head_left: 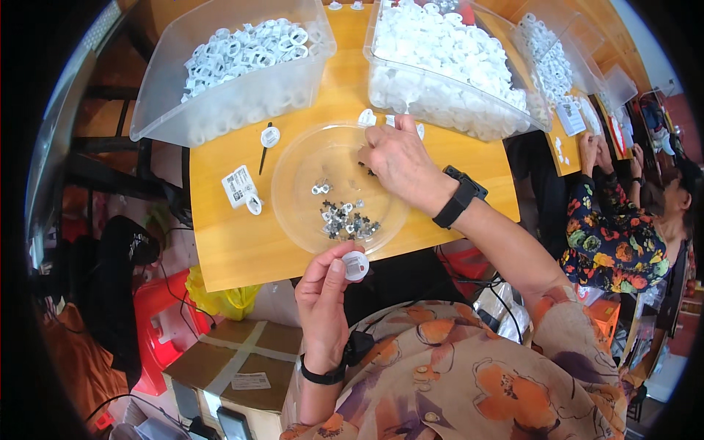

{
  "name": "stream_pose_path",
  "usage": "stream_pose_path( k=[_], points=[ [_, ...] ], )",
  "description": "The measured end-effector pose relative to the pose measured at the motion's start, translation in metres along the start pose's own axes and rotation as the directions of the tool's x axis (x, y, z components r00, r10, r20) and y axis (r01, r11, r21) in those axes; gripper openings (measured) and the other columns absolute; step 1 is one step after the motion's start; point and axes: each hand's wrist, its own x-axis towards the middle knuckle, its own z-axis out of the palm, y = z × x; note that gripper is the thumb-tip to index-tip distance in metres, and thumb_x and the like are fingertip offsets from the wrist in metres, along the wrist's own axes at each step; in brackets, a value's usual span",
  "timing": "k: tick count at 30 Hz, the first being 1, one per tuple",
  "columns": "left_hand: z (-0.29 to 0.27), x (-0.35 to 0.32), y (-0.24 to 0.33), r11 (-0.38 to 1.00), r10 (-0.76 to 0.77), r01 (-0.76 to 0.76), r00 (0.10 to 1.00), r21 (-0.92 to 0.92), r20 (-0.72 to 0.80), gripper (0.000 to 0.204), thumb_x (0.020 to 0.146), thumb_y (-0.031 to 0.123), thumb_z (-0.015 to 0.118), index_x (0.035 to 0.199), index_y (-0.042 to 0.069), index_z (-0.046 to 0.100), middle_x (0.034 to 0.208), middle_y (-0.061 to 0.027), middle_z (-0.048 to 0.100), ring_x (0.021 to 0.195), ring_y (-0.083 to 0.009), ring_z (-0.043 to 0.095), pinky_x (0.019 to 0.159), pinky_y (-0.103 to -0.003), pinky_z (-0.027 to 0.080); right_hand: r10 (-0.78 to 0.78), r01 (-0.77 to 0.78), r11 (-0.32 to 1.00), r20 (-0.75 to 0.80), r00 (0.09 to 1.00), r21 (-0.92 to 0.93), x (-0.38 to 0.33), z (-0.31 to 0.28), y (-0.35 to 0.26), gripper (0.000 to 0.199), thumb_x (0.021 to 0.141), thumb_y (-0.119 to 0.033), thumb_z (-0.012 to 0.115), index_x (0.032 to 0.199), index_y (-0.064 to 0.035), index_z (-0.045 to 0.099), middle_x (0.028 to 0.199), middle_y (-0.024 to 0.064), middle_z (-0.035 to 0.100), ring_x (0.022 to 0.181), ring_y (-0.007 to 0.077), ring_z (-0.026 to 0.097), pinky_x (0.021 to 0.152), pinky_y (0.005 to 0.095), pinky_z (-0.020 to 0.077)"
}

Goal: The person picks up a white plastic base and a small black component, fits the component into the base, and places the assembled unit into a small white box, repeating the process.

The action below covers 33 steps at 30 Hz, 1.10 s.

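At the table's near edge, my left hand (324, 297) pinches a white round plastic piece (356, 266) between thumb and fingers. My right hand (402, 163) reaches over the right side of a see-through round bowl (287, 209), its fingers drawn together beside the bowl's far rim. Whatever those fingers hold is too small to make out. Near them on the table lie small white plastic pieces (367, 117). Inside the bowl sit small black and silvery parts (345, 220), mostly toward its near side, with a few more silvery ones (320, 188) farther back.
Two large see-through bins, left (242, 117) and right (447, 95), hold heaps of white plastic pieces. Left of the bowl lie a thin black tool (263, 158) beneath a white disc and a printed label card (238, 187). A person in a flowered top (612, 242) works at the right.
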Motion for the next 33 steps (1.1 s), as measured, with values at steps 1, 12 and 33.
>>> stream_pose_path(
  k=[1, 12, 33],
  points=[
    [0.000, 0.000, 0.000, 1.000, 0.002, -0.002, 1.000, 0.005, 0.005, 0.026, 0.095, 0.015, 0.053, 0.114, -0.001, 0.059, 0.103, -0.0112, 0.065, 0.092, -0.0139, 0.062, 0.079, -0.025, 0.050, -0.009, 0.009, 1.000, 0.010, 1.000, 0.029, 0.000, 0.000, 0.001, 0.015, 0.070, -0.009, 0.054, 0.057, -0.0042, 0.061, 0.072, 0.0123, 0.056, 0.073, 0.0257, 0.056, 0.080, 0.0405, 0.0354],
    [0.001, 0.000, 0.001, 1.000, -0.004, 0.004, 1.000, 0.031, -0.011, 0.024, 0.096, 0.016, 0.052, 0.113, 0.000, 0.059, 0.100, -0.0091, 0.066, 0.086, -0.0117, 0.061, 0.073, -0.023, 0.048, -0.069, 0.073, 0.996, -0.073, 0.995, 0.052, 0.002, 0.000, 0.002, 0.017, 0.073, -0.009, 0.054, 0.057, -0.0060, 0.059, 0.069, 0.0090, 0.056, 0.070, 0.0234, 0.057, 0.083, 0.0404, 0.0354],
    [0.010, -0.018, 0.001, 0.998, 0.021, -0.018, 0.999, 0.067, -0.035, 0.024, 0.096, 0.017, 0.052, 0.111, 0.000, 0.060, 0.097, -0.0072, 0.066, 0.084, -0.0110, 0.062, 0.072, -0.023, 0.048, -0.148, 0.169, 0.969, 0.125, 0.981, -0.180, 0.006, 0.007, -0.020, 0.007, 0.068, -0.008, 0.058, 0.066, -0.0063, 0.064, 0.067, 0.0054, 0.053, 0.074, 0.0203, 0.056, 0.088, 0.0382, 0.0364]
  ],
)
